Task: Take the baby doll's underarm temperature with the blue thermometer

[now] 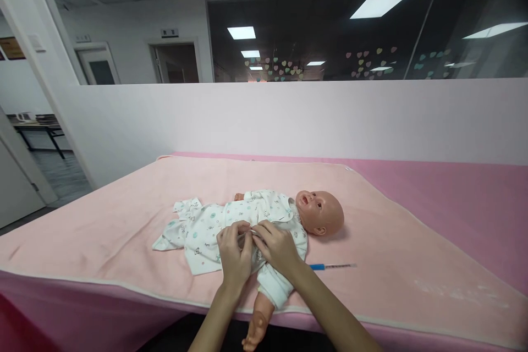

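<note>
A baby doll point(325, 212) lies on its back, its head to the right and its legs to the left. It wears a white baby shirt point(206, 231) with small green and grey prints, and matching trousers point(171, 234) cover its legs. My left hand point(236, 252) and my right hand point(277, 246) meet over the near side of its waist. Both have their fingertips pinched on the shirt, where a thin white strip shows between them. Whether it is a tie or the cloth's edge, I cannot tell. The doll's near arm point(260, 316) points toward me, beneath my wrists.
A pale pink blanket point(111, 231) covers the pink table point(466, 203). Right of my right forearm lies a slim thermometer-like stick with a blue end point(317, 267). A white half wall point(330, 121) with glass above stands behind the table.
</note>
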Tool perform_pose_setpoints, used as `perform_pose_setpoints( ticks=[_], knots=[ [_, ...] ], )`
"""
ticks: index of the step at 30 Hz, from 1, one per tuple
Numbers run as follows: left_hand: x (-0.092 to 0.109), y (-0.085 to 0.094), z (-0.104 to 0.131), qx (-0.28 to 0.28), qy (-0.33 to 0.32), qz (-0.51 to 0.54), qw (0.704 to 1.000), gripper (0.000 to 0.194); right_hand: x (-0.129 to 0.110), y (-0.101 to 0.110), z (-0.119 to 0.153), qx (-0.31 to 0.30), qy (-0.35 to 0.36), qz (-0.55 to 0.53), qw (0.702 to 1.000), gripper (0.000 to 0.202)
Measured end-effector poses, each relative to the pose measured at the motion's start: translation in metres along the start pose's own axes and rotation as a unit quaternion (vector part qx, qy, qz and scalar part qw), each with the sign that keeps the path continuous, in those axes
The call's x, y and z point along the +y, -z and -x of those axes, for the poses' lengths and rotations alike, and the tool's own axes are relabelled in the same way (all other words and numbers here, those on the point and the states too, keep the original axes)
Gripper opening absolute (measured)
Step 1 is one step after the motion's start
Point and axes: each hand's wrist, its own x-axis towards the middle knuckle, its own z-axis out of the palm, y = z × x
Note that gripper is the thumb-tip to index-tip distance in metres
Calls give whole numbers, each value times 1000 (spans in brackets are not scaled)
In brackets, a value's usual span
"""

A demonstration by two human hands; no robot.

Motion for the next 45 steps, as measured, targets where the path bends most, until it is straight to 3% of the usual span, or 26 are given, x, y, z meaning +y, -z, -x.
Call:
perform_pose_setpoints(
  ticks=[16,32,45],
  knots=[
    [0,-1,1,12,3,5,1000,13,-1,-7,-1,26,12,110,994,36],
    [3,-2,1,-10,-19,-17,1000,26,-2,-5,-1,33,16,92,995,31],
    [3,-2,0,-7,-9,16,1000,18,0,-6,2,41,27,60,997,26]
  ],
)
